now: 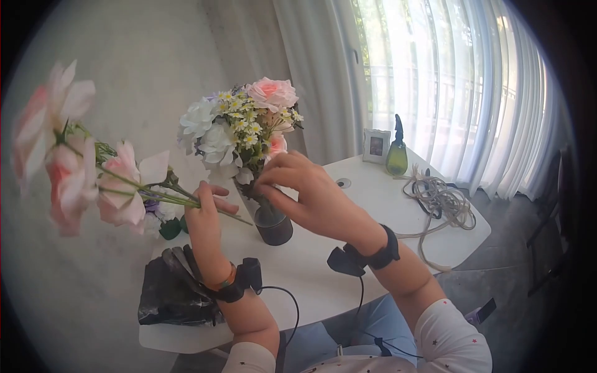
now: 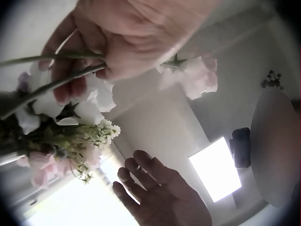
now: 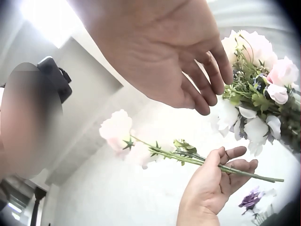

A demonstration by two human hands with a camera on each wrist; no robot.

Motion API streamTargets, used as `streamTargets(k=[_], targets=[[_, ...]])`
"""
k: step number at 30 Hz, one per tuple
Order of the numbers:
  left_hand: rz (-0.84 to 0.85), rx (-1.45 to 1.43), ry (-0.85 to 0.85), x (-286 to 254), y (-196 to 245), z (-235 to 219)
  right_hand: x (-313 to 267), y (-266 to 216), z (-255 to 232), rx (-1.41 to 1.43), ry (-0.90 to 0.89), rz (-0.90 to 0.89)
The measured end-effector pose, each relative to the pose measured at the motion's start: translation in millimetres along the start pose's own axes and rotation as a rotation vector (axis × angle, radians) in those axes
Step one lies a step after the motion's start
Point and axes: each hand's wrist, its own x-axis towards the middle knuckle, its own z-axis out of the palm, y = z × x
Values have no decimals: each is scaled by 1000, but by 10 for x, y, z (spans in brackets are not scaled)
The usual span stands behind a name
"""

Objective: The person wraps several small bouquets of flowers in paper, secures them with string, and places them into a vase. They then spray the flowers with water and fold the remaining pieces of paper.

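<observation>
Head view: one left hand (image 1: 207,219), fingers round stems (image 1: 177,199); one right hand (image 1: 303,196) (fingers relaxed) near one vase (image 1: 274,233).

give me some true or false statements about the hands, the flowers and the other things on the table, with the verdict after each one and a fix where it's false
1. The left hand holds pink flowers. True.
2. The vase stands empty. False: it holds a bunch of flowers.
3. A picture frame stands beside a green bottle on the table. True.
4. The right hand grips the green bottle. False: it is at the bunch of flowers, away from the bottle.
5. The cord lies on the floor. False: it lies in a tangle on the table.
</observation>
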Motion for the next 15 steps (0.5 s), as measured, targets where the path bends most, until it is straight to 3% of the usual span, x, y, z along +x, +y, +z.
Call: streamTargets(k=[2, 4, 6, 8, 10, 12, 15], targets=[[44, -45, 22, -96, 137, -4, -103, -74, -76, 90, 10, 88], [-38, -231, 1, -141, 216, 1, -173, -45, -137, 98, 8, 87], [1, -235, 21, -178, 267, 91, -208, -25, -185, 251, -5, 219], [34, -239, 41, -224, 312, 210, -262, 75, -149, 282, 6, 228], [70, -239, -86, -270, 340, 344, -293, 114, -145, 313, 15, 241], [91, -165, -158, -309, 319, 501, -301, 126, -171, 448, 19, 371], [110, -121, -322, -384, 299, 804, -360, 286, -195, 542, 95, 371]])
